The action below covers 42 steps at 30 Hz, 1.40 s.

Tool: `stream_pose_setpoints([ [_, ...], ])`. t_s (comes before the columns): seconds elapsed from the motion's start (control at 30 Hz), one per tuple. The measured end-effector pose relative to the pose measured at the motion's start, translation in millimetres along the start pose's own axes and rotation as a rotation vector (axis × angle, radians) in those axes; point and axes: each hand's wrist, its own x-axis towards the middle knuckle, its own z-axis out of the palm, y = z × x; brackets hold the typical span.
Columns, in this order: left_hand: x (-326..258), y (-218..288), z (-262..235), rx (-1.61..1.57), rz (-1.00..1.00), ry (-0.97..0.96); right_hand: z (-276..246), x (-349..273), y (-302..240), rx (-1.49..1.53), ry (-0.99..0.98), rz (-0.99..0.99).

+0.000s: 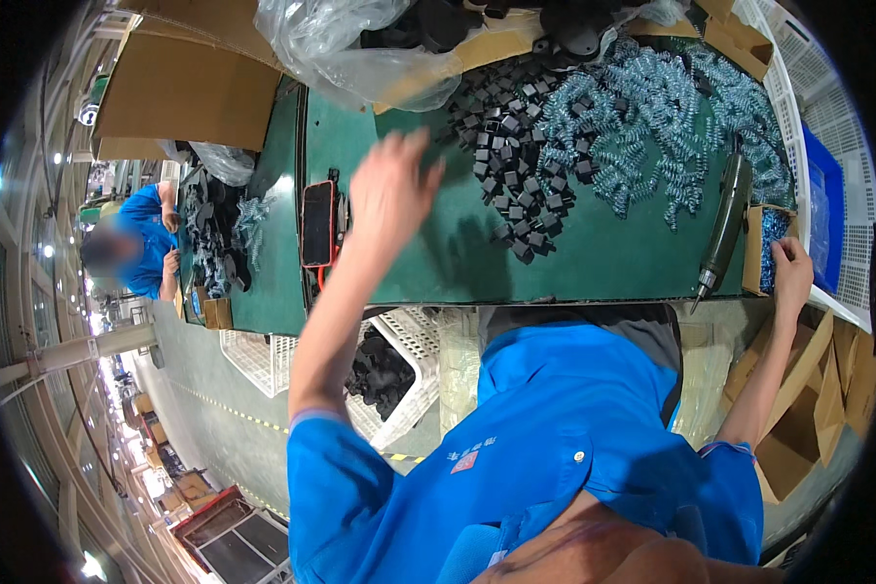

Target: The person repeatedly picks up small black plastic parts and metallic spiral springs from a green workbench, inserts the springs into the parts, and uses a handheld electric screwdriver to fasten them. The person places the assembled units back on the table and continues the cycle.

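My left hand (389, 190) is raised over the green tabletop (409, 263), slightly blurred, with its fingers apart and nothing visible in them. It is near a clear plastic bag (331, 49) and to the left of a heap of small black block-like parts (526, 185). At the right edge of the table, my right hand (793, 273) has its fingers drawn together at a small cardboard box (754, 253) of tiny bluish metal pieces (775, 229). What those fingertips hold, if anything, is hidden. A dark green power screwdriver (728, 214) lies left of that box.
A pile of coil springs (652, 127) covers the far right. A phone (317, 224) lies on the left. White crates (419, 380) with black parts are below the table edge. A blue bin (822, 204) stands right. Another person (146, 238) works at far left.
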Motion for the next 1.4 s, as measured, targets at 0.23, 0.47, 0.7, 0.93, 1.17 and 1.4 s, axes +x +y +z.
stream_pose_setpoints([
  [0.23, 214, -142, 142, -0.197, -0.451, -0.332, 6, -35, 26, 0.644, 0.319, 0.029],
  [0.47, 265, -90, 167, -1.146, -1.449, 0.276, 13, -43, 24, 0.603, 0.353, 0.068],
  [0.7, 112, 21, 58, -1.340, -0.544, -0.128, 10, -49, 33, 1.083, 0.513, 0.167],
  [0.93, -5, 127, 78, -1.171, -0.084, -0.727, 13, -124, 17, 1.451, 0.030, 0.270],
  [1.17, 31, 180, 69, -0.299, 0.398, -0.305, 48, -202, -12, 1.588, -0.186, 0.621],
  [1.4, 65, 208, 137, -0.146, 0.411, -0.203, 67, -204, -48, 1.618, -0.242, 0.689],
])
